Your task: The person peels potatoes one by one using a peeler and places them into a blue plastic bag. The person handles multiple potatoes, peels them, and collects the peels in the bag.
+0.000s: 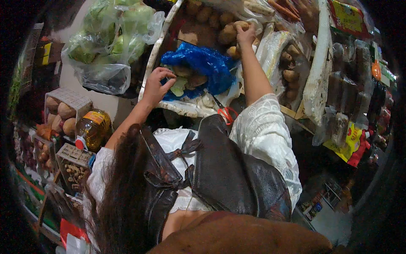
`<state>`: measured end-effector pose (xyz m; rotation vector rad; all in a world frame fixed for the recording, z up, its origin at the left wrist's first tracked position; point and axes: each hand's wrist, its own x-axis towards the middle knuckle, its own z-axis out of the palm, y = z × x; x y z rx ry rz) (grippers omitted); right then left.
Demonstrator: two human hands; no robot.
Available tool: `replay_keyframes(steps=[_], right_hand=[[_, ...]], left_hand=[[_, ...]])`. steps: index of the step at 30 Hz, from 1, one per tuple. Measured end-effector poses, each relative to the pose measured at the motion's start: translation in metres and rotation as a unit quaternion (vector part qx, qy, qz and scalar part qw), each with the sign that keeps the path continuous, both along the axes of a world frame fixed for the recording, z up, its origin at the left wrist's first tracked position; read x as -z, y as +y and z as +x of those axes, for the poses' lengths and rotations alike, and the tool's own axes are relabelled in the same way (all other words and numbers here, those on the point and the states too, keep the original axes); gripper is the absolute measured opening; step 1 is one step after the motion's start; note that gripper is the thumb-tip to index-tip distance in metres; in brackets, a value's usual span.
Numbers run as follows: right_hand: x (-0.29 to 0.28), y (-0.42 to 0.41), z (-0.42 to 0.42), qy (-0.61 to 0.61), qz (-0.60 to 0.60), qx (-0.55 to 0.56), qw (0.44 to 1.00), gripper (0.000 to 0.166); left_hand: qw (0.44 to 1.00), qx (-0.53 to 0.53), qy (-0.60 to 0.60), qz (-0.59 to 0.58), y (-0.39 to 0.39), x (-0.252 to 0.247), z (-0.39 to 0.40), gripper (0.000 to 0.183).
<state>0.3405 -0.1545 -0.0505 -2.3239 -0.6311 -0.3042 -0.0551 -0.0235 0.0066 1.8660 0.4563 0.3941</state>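
My right hand (246, 35) grips a potato (241, 24) at the far right of a foam box (187, 110). More potatoes (204, 14) lie at the box's far end, and one potato (233, 51) is below my right wrist. My left hand (159, 83) hovers by the box's left wall, thumb and fingers apart, with nothing visible in it. Just right of it is an open blue plastic bag (219, 68). Inside the bag are a pale green leafy piece (179, 86) and brownish lumps (196, 81) whose kind I cannot tell.
Scissors with red handles (227, 115) lie at the near rim. To the left are bagged green cabbages (122, 44), a jug of oil (93, 128) and a crate of round produce (68, 101). Carrots (285, 9) and a long foam wall (318, 66) stand right, then packaged goods (347, 143).
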Motion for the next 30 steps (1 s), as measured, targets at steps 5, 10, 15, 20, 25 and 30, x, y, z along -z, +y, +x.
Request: replay_keyframes(steps=[5, 10, 15, 20, 25, 30], right_hand=[[-0.021, 0.031, -0.028, 0.148, -0.005, 0.021, 0.989, 0.047], [-0.041, -0.012, -0.120, 0.108, 0.020, -0.183, 0.977, 0.025], [-0.108, -0.142, -0.203, -0.044, -0.161, -0.311, 0.935, 0.013], [-0.152, -0.282, -0.218, 0.081, -0.079, -0.129, 0.985, 0.011], [-0.121, -0.375, -0.108, -0.040, -0.217, 0.098, 0.970, 0.020], [-0.065, -0.503, 0.020, 0.101, -0.332, 0.048, 0.937, 0.036]], left_hand=[[0.999, -0.034, 0.024, -0.023, 0.006, 0.007, -0.018, 0.008], [0.998, 0.009, 0.019, -0.060, -0.003, 0.018, 0.005, 0.004], [0.997, 0.031, 0.011, -0.064, -0.026, 0.019, 0.032, 0.010], [0.997, 0.048, 0.031, -0.057, -0.055, 0.015, 0.054, 0.017], [0.998, 0.046, -0.004, -0.034, -0.095, -0.001, 0.053, 0.017], [0.996, 0.045, -0.022, -0.080, -0.132, -0.004, 0.053, 0.016]])
